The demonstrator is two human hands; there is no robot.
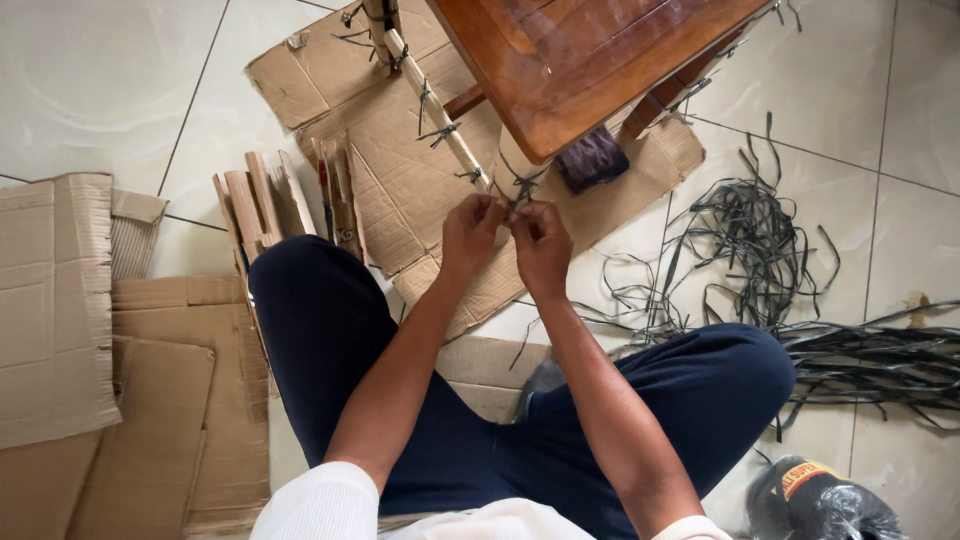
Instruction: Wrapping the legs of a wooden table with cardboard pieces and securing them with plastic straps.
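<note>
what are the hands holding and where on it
Both the left hand and right hand pinch the loose ends of a dark strap tie wrapped round the cardboard-covered table leg.

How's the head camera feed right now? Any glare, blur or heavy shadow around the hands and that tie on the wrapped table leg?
Head view: even, soft daylight, sharp around the left hand and right hand; the dark strap tie on the wrapped leg is readable. Head view: mild glare on the floor tiles at upper left, slight wide-angle bending at the edges, only faint shadow under the wooden table.
</note>
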